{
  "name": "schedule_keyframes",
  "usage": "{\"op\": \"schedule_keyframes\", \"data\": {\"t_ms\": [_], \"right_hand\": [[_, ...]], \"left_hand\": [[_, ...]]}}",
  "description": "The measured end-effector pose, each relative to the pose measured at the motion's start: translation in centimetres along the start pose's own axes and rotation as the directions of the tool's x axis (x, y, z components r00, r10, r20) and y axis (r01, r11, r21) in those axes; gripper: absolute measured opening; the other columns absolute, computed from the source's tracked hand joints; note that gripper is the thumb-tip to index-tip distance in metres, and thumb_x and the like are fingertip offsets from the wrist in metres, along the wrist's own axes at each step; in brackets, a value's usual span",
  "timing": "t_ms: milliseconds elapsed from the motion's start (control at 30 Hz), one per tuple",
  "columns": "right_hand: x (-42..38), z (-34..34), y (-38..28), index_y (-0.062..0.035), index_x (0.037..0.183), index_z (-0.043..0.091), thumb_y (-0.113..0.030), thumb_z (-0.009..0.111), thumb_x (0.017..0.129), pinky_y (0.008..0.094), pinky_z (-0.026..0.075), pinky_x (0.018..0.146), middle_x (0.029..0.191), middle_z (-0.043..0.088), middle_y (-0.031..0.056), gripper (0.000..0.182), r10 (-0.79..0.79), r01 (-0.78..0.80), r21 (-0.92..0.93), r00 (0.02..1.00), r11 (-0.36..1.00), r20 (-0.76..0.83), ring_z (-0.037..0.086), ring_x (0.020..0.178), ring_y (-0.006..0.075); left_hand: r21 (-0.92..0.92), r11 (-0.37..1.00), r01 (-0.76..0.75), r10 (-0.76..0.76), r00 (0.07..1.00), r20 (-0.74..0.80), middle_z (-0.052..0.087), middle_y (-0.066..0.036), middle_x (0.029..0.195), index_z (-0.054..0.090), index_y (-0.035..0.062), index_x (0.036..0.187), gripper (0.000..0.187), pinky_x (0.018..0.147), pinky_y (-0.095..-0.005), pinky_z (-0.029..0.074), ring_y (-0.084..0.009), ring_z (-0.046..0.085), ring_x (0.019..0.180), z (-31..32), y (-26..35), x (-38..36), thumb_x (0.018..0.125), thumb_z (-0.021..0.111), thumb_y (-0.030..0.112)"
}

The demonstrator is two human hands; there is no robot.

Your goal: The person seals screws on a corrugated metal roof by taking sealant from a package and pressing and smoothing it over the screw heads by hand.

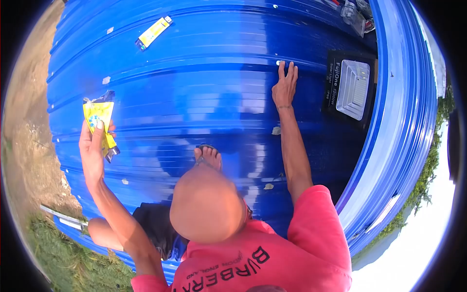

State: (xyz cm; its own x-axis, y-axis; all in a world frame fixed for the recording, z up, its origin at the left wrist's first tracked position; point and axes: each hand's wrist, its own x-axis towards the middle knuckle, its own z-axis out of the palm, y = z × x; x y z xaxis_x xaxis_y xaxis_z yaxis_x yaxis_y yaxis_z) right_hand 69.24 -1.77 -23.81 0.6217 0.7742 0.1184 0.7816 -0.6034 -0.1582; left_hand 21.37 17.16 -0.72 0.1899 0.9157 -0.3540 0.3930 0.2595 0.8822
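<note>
My left hand (91,147) is closed around a yellow packet (100,109) with dark ends, its thumb pressed on the front. The packet's upper end looks crumpled, and the hand hides part of its lower half. It overlaps the left side of the blue ribbed metal roof (194,92). Farther up, my right hand (285,88) reaches over the roof with its fingers stretched out and nothing held. Its fingertips are right at a small white spot (278,63) along a rib. Another yellow packet (153,33) lies flat at the upper left.
A black box (328,92) with a solar light pictured on it stands at the right, beside a raised blue metal edge (389,121). Clear plastic items (354,18) lie at the top right. Bare ground (29,126) is beyond the roof's left edge. A sandaled foot (209,156) rests on the roof.
</note>
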Motion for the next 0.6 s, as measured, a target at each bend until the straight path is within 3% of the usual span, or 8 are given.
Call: {"op": "schedule_keyframes", "data": {"t_ms": [67, 100, 167, 267, 367, 500, 533, 600], "right_hand": [[-0.4, 0.1, -0.1, -0.0077, 0.15, 0.044, 0.013, 0.051, 0.083, 0.0488, 0.039, 0.116, 0.157, 0.033, 0.0254, 0.07, -0.005, 0.005, 0.0, 1.0, 1.0, -0.001, 0.027, 0.148, 0.0444], [-0.3, 0.0, 0.1, -0.0076, 0.15, 0.044, 0.012, 0.051, 0.083, 0.0486, 0.039, 0.115, 0.156, 0.034, 0.0254, 0.07, -0.018, 0.018, 0.001, 1.0, 1.0, -0.01, 0.028, 0.147, 0.0447], [-0.2, 0.1, 0.3, -0.0064, 0.148, 0.045, 0.008, 0.052, 0.086, 0.0489, 0.041, 0.114, 0.156, 0.034, 0.0257, 0.065, -0.048, 0.048, -0.02, 0.999, 0.999, -0.009, 0.028, 0.147, 0.046], [0.0, 0.5, 1.0, -0.0062, 0.146, 0.05, 0.001, 0.054, 0.086, 0.05, 0.039, 0.114, 0.153, 0.04, 0.0274, 0.06, -0.104, 0.105, -0.001, 0.993, 0.995, -0.05, 0.035, 0.143, 0.0486], [0.5, 0.2, 1.1, -0.0071, 0.139, 0.059, 0.0, 0.055, 0.087, 0.0462, 0.039, 0.114, 0.153, 0.043, 0.0233, 0.053, -0.085, 0.087, 0.032, 0.995, 0.996, -0.045, 0.037, 0.143, 0.0459], [1.4, -1.3, 1.9, -0.0059, 0.115, 0.071, -0.001, 0.053, 0.087, 0.0445, 0.04, 0.114, 0.153, 0.045, 0.0201, 0.033, -0.036, 0.027, 0.146, 0.997, 0.989, 0.062, 0.041, 0.143, 0.0397], [1.5, -0.7, 2.6, -0.0046, 0.107, 0.07, -0.001, 0.05, 0.087, 0.0455, 0.04, 0.113, 0.154, 0.043, 0.0214, 0.029, -0.033, 0.027, 0.235, 0.999, 0.972, 0.024, 0.04, 0.143, 0.0391], [2.2, -0.5, 3.0, -0.0068, 0.119, 0.065, 0.0, 0.047, 0.087, 0.0457, 0.042, 0.112, 0.15, 0.048, 0.0215, 0.038, 0.014, -0.005, 0.317, 0.999, 0.948, -0.028, 0.045, 0.139, 0.0386]], "left_hand": [[0.061, 0.992, -0.109, 0.108, 0.994, 0.019, 0.071, -0.007, 0.105, 0.058, 0.0048, 0.132, 0.035, 0.075, -0.0256, 0.053, -0.0097, 0.064, 0.085, -2.2, 4.9, 4.4, 0.104, 0.057, 0.027], [0.12, 0.978, -0.171, 0.171, 0.985, 0.011, 0.071, -0.009, 0.108, 0.056, 0.0009, 0.134, 0.039, 0.082, -0.026, 0.053, -0.0113, 0.065, 0.092, -2.1, 8.8, 6.5, 0.105, 0.056, 0.027], [0.189, 0.924, -0.333, 0.314, 0.941, 0.123, 0.072, -0.006, 0.104, 0.06, 0.0012, 0.13, 0.041, 0.081, -0.0218, 0.053, -0.0078, 0.064, 0.086, -3.0, 15.0, 10.8, 0.103, 0.061, 0.032], [0.328, 0.831, -0.45, 0.41, 0.893, 0.185, 0.072, -0.006, 0.103, 0.06, 0.0015, 0.13, 0.041, 0.079, -0.0218, 0.053, -0.0076, 0.064, 0.085, -4.6, 21.1, 12.6, 0.102, 0.061, 0.032], [0.408, 0.785, -0.465, 0.423, 0.885, 0.195, 0.071, -0.005, 0.102, 0.061, 0.0019, 0.13, 0.04, 0.078, -0.0217, 0.053, -0.0074, 0.063, 0.084, -6.1, 23.8, 12.4, 0.102, 0.061, 0.032], [0.485, 0.759, -0.435, 0.389, 0.9, 0.197, 0.071, -0.005, 0.101, 0.061, 0.0024, 0.129, 0.04, 0.076, -0.0217, 0.052, -0.0072, 0.063, 0.083, -7.5, 24.8, 11.1, 0.102, 0.061, 0.032], [0.496, 0.755, -0.428, 0.382, 0.903, 0.198, 0.071, -0.004, 0.101, 0.061, 0.0025, 0.129, 0.04, 0.075, -0.0217, 0.052, -0.0071, 0.063, 0.082, -7.7, 24.9, 10.8, 0.102, 0.061, 0.032], [0.502, 0.758, -0.416, 0.361, 0.909, 0.208, 0.071, -0.004, 0.1, 0.062, 0.0027, 0.129, 0.04, 0.074, -0.0217, 0.052, -0.007, 0.063, 0.082, -7.5, 24.6, 10.4, 0.102, 0.061, 0.032]]}}
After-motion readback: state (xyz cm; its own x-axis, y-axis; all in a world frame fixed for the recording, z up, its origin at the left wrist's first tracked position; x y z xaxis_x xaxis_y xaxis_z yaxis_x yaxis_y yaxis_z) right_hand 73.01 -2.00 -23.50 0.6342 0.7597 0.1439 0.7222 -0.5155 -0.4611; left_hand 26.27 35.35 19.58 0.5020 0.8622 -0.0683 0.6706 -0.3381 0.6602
